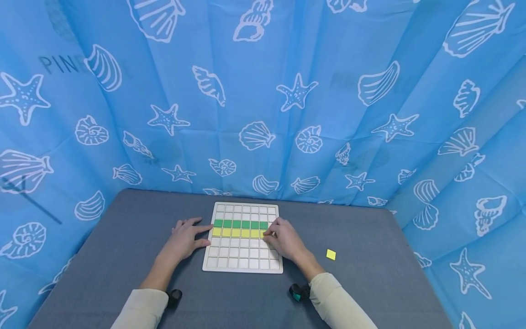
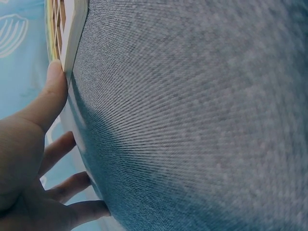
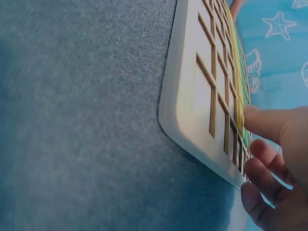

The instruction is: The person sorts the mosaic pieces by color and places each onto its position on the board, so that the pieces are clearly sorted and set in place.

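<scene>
A white gridded board (image 1: pixel 244 268) lies on the grey table, with a row of green tiles (image 1: pixel 236 224) above a row of yellow tiles (image 1: pixel 235 233). At its left edge, my left hand (image 1: pixel 186 237) rests thumb and index finger against the rim, the fingers spread; in the left wrist view the thumb touches the board's side. My right hand (image 1: pixel 286 238) reaches over the right side, thumb and index fingertips pinched together at a yellow tile near that row's right end. This hand hides the right ends of both coloured rows. Its other fingers (image 3: pixel 262 175) are curled beside the board.
One loose yellow tile (image 1: pixel 330 254) lies on the table (image 1: pixel 370 283) to the right of the right forearm. A blue curtain (image 1: pixel 263 114) printed with shells and starfish hangs behind the table's back edge and along its sides.
</scene>
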`<state>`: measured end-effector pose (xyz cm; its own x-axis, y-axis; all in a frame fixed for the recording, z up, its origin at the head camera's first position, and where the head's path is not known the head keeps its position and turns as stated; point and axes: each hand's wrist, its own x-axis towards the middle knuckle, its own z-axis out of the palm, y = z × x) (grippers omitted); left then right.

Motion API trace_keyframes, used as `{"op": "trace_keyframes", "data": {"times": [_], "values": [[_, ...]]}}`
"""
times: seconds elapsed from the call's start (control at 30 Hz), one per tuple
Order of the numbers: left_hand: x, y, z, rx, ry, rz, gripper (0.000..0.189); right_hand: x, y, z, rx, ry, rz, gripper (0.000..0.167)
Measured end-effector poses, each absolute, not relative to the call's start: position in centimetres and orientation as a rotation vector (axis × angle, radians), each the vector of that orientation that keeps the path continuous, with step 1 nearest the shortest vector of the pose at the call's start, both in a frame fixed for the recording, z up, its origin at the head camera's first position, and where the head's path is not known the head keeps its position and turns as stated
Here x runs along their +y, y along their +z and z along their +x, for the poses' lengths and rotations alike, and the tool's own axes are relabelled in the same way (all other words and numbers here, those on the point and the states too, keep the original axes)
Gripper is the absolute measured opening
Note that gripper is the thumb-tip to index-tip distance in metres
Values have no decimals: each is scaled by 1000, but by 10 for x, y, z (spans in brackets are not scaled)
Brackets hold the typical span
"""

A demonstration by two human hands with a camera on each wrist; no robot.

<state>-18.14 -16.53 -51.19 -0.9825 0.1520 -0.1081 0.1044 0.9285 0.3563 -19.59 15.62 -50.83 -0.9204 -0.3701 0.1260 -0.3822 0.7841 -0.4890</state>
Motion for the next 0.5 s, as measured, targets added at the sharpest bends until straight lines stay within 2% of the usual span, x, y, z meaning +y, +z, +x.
{"op": "trace_keyframes", "data": {"times": [0.13,0.5], "values": [[-164,-511,-181,2958,535,197,58,159,-506,-193,-2917,776,624,19],[-164,-511,-180,2953,536,198,57,165,-504,-186,-2919,562,565,60]]}}
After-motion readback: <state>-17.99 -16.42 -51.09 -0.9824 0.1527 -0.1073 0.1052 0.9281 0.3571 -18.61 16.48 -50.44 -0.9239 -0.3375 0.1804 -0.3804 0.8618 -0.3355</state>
